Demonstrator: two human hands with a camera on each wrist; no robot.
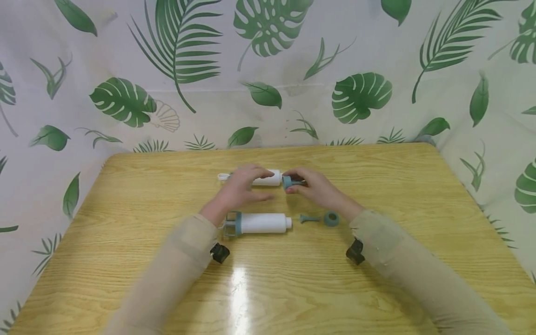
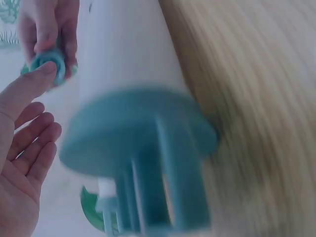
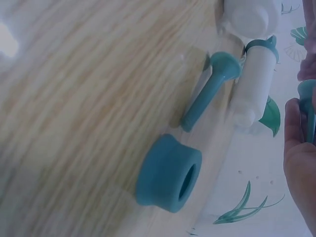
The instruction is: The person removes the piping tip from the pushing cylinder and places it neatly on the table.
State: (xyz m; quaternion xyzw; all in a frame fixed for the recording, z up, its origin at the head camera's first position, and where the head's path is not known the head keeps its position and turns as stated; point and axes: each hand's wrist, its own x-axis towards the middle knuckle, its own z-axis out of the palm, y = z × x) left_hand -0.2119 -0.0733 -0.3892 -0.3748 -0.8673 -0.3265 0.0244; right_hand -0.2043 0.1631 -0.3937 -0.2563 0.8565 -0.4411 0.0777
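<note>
My left hand [image 1: 243, 188] is over the far white tube [image 1: 274, 178], fingers and thumb spread, gripping nothing. Its loosely bent fingers also show in the left wrist view. My right hand [image 1: 317, 188] pinches a teal cap with a thin stem [image 1: 286, 182] by that tube's right end; whether they touch I cannot tell. Nearer to me lies a second white tube [image 1: 264, 223] with a teal collar and handle frame [image 1: 235, 223]. To its right are a thin teal nozzle with a flared end [image 3: 212, 91] and a thick teal ring cap [image 3: 165, 173].
A wooden table [image 1: 284, 288] carries all the parts. Behind it hangs a white leaf-patterned curtain [image 1: 310, 97], which also runs along both sides. A white loop [image 1: 223, 177] sticks out left of the far tube.
</note>
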